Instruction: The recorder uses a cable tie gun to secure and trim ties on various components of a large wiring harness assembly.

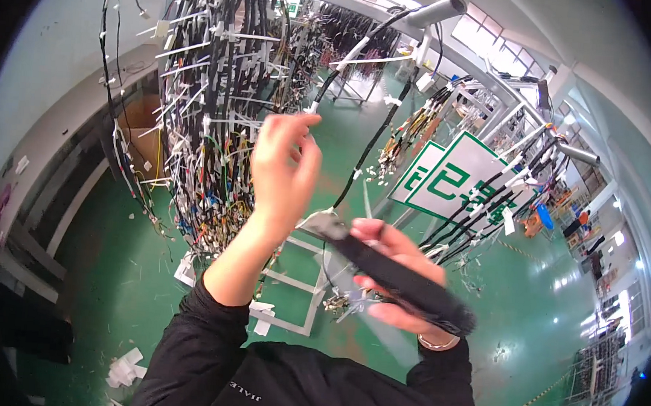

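Note:
My left hand (286, 166) is raised in front of me with its fingers curled in. Its fingertips meet a black wire harness strand (339, 67) bound with white ties, and the hand hides how the strand runs on below. In my right hand (404, 272) is a black tool shaped like a cable tie gun (399, 280), blurred by motion. Its grey nose (327, 225) points up and left, a little below my left hand. A second black strand (375, 138) hangs from the same grey pipe (438, 12) and reaches down towards the nose.
On the left hangs a thick mass of wire harnesses (215, 112) with white ties and connectors. More harnesses (484, 203) hang on the right by a white and green sign (459, 178). A grey metal frame (287, 325) stands below, with white scraps (127, 368) on the green floor.

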Action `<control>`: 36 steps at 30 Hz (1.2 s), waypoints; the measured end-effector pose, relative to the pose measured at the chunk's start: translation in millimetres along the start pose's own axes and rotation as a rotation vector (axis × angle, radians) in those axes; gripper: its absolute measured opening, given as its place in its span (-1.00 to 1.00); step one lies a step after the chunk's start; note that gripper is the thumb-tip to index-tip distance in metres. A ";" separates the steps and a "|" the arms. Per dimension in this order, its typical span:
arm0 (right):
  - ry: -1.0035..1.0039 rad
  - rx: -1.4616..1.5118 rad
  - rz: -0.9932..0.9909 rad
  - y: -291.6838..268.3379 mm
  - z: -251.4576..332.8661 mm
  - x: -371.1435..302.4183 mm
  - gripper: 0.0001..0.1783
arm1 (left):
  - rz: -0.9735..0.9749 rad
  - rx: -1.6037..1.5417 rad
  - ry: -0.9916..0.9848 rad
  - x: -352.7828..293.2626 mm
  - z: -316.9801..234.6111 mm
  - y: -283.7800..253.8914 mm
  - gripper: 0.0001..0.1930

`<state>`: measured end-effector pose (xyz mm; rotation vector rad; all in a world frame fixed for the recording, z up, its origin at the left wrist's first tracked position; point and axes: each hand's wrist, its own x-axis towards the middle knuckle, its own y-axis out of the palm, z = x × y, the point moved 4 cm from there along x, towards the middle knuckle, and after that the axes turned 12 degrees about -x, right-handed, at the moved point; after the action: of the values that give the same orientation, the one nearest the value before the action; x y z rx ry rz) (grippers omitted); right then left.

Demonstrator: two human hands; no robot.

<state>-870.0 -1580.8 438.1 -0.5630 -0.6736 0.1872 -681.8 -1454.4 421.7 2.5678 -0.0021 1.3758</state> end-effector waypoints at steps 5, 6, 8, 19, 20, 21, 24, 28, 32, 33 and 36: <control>-0.062 -0.108 0.235 44.0 -23.5 2.1 -0.45 | 0.363 -0.430 -0.395 74.8 -34.0 38.4 -0.66; 0.182 0.091 0.150 49.5 -31.3 2.7 -0.44 | 0.340 -0.340 -0.224 84.0 -35.7 46.0 -0.65; 0.171 -0.156 0.067 47.0 -35.2 -16.9 -0.41 | 0.343 -0.415 -0.311 96.9 -23.0 51.4 -0.60; 0.094 -0.590 -0.588 -12.1 -52.8 31.5 -0.61 | 0.614 0.011 -0.150 103.9 -33.9 36.6 -0.22; 0.084 -0.513 -0.594 -10.1 -54.5 38.6 -0.60 | 0.582 0.028 -0.094 91.4 -30.3 34.8 -0.20; 0.058 -0.466 -0.576 -12.3 -49.4 39.9 -0.54 | 0.534 -0.024 -0.110 88.3 -28.0 32.8 -0.27; -0.007 -0.455 -0.567 -25.1 -58.8 23.9 -0.39 | 0.387 -0.062 -0.106 88.8 -22.5 19.2 -0.55; 0.202 -0.349 -0.468 -43.5 -53.5 28.9 -0.51 | 0.611 -1.018 -0.893 95.3 -4.0 54.5 -0.53; 0.266 -0.211 -0.499 -61.1 -70.3 47.4 -0.56 | 0.770 -1.522 -0.824 114.4 20.4 80.7 -0.65; 0.271 -0.200 -0.542 -70.6 -80.8 46.2 -0.54 | 0.672 -1.549 -0.853 110.2 20.2 88.5 -0.67; 0.377 -0.254 -0.693 -98.8 -85.0 47.7 -0.58 | 0.318 -1.359 -0.655 102.9 31.1 102.3 -0.66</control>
<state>-780.5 -1683.8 463.6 -0.5573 -0.4907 -0.6467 -609.7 -1549.4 510.0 1.6481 -1.0598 0.2210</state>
